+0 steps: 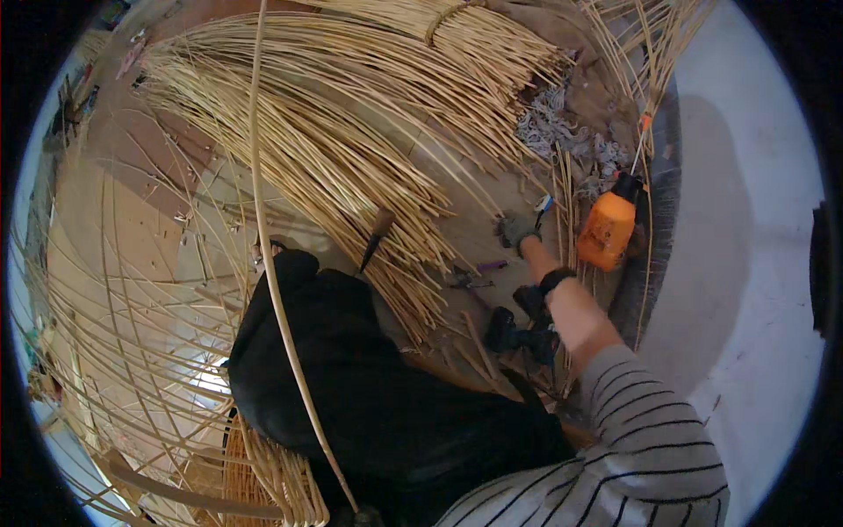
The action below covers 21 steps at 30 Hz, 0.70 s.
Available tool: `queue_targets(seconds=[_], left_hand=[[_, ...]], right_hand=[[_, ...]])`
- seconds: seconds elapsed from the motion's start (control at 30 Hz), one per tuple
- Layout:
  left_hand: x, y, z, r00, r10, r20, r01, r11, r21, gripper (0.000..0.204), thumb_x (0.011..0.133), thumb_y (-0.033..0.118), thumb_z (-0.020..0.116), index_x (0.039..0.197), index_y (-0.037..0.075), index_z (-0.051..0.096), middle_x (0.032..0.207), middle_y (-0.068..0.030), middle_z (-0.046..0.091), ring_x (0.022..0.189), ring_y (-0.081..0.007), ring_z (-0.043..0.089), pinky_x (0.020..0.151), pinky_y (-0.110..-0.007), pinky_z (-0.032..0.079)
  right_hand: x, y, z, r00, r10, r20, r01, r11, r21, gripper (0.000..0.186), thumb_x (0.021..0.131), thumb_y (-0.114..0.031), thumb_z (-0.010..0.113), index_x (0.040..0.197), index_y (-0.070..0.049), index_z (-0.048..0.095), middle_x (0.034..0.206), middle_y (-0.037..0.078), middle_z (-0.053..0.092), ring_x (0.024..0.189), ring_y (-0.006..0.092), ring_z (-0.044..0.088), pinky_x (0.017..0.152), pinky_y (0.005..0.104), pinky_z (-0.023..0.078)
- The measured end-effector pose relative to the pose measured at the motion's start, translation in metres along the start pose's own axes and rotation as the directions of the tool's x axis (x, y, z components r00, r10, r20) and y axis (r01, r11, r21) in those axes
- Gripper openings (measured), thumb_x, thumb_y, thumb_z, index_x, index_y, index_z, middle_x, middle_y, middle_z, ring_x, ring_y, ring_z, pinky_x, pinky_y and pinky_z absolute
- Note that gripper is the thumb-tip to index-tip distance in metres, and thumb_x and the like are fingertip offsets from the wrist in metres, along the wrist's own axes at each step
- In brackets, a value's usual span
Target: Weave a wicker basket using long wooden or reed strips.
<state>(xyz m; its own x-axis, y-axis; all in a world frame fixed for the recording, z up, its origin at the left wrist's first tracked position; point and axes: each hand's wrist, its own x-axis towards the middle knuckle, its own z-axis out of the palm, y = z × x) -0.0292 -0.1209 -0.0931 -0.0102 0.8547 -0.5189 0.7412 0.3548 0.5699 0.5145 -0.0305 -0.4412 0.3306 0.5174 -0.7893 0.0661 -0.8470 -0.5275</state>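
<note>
My right hand, in a grey glove with a black band at the wrist, reaches to the lower end of thin pale rods. Its fingers look closed on a rod end. At the lower edge, a little of my left hand shows as a dark glove where a long pale wicker rod ends. This rod rises across my dark-clothed lap toward the top of the view. Beside the right hand are a small blue-and-white item and a purple-handled tool.
Large rod bundles cover the floor ahead. A wood-handled pointed tool lies on them. An orange bottle and dark power drill are at right, grey cloth scraps beyond. Left stands a woven basket with splayed stakes.
</note>
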Motion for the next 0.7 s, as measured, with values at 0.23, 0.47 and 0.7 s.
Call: queue_targets(seconds=[0.23,0.47,0.7], left_hand=[[0.000,0.003,0.003,0.998,0.066,0.000,-0.066,0.998,0.015,0.027,0.085,0.037,0.057,0.093,0.011,0.062,0.059,-0.0015,0.055,0.051,-0.0187,0.052,0.045,-0.026,0.042],[-0.011,0.001,0.000,0.961,0.274,-0.033,-0.270,0.958,0.094,0.029,0.085,0.040,0.056,0.094,0.013,0.063,0.058,-0.0007,0.055,0.050,-0.0193,0.052,0.045,-0.026,0.042],[-0.032,0.018,-0.003,0.973,0.123,-0.195,-0.157,0.973,-0.169,0.043,0.081,0.051,0.056,0.110,0.019,0.062,0.069,-0.0037,0.063,0.053,-0.0219,0.055,0.048,-0.032,0.046]], right_hand=[[-0.041,-0.055,-0.010,0.788,-0.163,0.593,-0.226,0.820,0.526,0.041,0.081,-0.008,0.063,0.119,0.001,0.049,0.111,0.015,0.058,0.100,0.0245,0.058,0.086,0.0394,0.049],[-0.036,-0.034,-0.002,0.803,-0.441,0.400,0.568,0.770,-0.291,0.040,0.084,-0.021,0.061,0.117,-0.001,0.052,0.105,0.014,0.061,0.093,0.0211,0.058,0.077,0.0330,0.049],[-0.142,-0.096,-0.014,0.769,-0.633,-0.093,0.138,0.306,-0.942,0.029,0.083,-0.031,0.055,0.101,-0.008,0.060,0.089,0.018,0.064,0.079,0.0250,0.064,0.072,0.0412,0.048]])
